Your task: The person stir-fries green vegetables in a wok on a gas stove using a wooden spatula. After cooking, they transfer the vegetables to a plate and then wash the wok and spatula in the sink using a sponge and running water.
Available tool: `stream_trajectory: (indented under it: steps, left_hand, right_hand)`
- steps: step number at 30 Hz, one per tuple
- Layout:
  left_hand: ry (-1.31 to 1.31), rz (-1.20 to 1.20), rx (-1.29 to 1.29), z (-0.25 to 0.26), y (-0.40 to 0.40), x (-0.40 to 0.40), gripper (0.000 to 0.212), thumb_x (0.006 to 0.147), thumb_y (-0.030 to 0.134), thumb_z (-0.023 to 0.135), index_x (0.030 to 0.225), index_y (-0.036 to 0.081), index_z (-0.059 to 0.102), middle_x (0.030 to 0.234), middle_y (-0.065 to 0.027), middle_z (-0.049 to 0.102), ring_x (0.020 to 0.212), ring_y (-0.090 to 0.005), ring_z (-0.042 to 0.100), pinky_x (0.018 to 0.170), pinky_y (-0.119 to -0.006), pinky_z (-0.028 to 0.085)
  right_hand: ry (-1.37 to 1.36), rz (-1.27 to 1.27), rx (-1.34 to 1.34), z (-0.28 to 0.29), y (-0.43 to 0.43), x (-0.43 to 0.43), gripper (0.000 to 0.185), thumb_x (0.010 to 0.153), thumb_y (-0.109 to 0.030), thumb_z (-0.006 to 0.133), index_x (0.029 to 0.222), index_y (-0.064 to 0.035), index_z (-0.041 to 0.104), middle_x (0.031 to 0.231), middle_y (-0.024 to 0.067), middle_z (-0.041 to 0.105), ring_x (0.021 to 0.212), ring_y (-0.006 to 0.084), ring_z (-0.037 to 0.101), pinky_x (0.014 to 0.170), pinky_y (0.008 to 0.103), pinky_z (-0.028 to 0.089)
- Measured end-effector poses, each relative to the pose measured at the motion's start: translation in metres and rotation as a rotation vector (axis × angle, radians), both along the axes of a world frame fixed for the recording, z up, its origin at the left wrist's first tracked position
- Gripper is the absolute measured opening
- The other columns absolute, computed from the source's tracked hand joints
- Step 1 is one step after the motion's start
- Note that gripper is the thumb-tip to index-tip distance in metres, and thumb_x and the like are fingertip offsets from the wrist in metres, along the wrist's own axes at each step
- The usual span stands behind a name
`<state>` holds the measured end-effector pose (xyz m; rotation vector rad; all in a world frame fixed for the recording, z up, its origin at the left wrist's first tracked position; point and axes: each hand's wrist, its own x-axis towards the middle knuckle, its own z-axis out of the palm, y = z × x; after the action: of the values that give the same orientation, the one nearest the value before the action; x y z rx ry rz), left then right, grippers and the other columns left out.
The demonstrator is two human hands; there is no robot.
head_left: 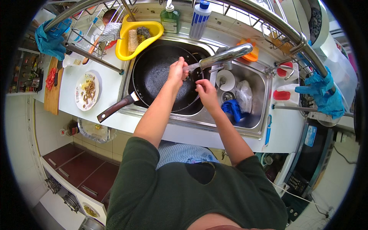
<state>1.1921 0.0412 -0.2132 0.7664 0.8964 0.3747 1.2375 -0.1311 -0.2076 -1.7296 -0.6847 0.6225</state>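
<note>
A black wok (161, 69) with a brown handle sits in the left basin of a steel double sink. Water runs from the chrome faucet (225, 54) over the wok. My left hand (178, 71) is at the stream, above the right half of the wok; whether it holds something is hard to tell. Near the wok's right rim is my right hand (206, 92), its fingers curled and partly hidden from view. In the right basin lie a white bowl (229, 79) with a spoon, a blue cloth (234, 108) and a clear plastic bag (243, 96).
A yellow sink caddy (122, 46) holds scrubbers behind the wok. Two bottles, one green (170, 20), one clear with a blue cap (200, 21), stand behind the sink. A plate of food (96, 99) and a cutting board (51, 103) are at left. A metal rack (95, 59) arches overhead.
</note>
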Motion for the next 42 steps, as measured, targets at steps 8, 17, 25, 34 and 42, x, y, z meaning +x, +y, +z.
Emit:
stream_trajectory:
  steps: [8,17,25,34,42]
  left_hand:
    - [0.854,-0.599,1.143,-0.039,0.017,-0.073,0.030,0.087,0.024,0.060,0.087,-0.005,0.067,0.090,-0.0269,0.066,0.086,-0.0400,0.066,0.082,-0.047,0.051]
    - [0.103,-0.343,-0.266,-0.057,0.004,-0.055,0.016,0.090,0.020,0.058,0.086,0.005,0.057,0.064,-0.0067,0.056,0.049,-0.0151,0.055,0.042,-0.031,0.046]
    - [-0.111,-0.010,-0.484,-0.009,0.005,-0.064,0.012,0.093,0.013,0.055,0.089,0.002,0.059,0.074,-0.0054,0.060,0.053,-0.0134,0.054,0.047,-0.026,0.043]
    - [-0.147,-0.018,-0.567,-0.046,0.008,-0.070,0.015,0.096,0.008,0.047,0.092,-0.001,0.058,0.071,-0.0064,0.059,0.052,-0.0127,0.053,0.045,-0.021,0.041]
    - [-0.114,-0.178,-0.460,-0.075,-0.005,-0.036,0.020,0.095,0.014,0.051,0.107,0.003,0.062,0.100,-0.0128,0.068,0.089,-0.0257,0.068,0.076,-0.038,0.058]
  right_hand:
    - [1.270,-0.082,0.151,0.000,0.137,0.018,0.031,0.096,-0.033,0.055,0.076,-0.0095,0.054,0.062,0.0023,0.050,0.050,0.0171,0.047,0.045,0.0317,0.038]
    - [-0.050,0.099,-0.046,-0.014,0.156,-0.016,0.014,0.088,-0.010,0.058,0.096,-0.0015,0.065,0.079,0.0123,0.062,0.077,0.0264,0.064,0.071,0.0374,0.052]
    - [-0.881,0.320,-0.334,0.073,0.300,-0.055,0.027,0.088,-0.034,0.056,0.106,-0.0229,0.072,0.107,0.0108,0.066,0.103,0.0307,0.059,0.085,0.0472,0.044]
    - [0.036,0.147,0.138,0.091,0.289,-0.041,0.023,0.089,-0.023,0.062,0.102,-0.0044,0.063,0.085,0.0074,0.065,0.079,0.0146,0.060,0.068,0.0267,0.048]
    - [0.120,0.098,-0.015,0.011,0.059,-0.024,0.029,0.089,-0.013,0.061,0.116,-0.0041,0.056,0.104,0.0025,0.059,0.096,0.0110,0.055,0.087,0.0252,0.044]
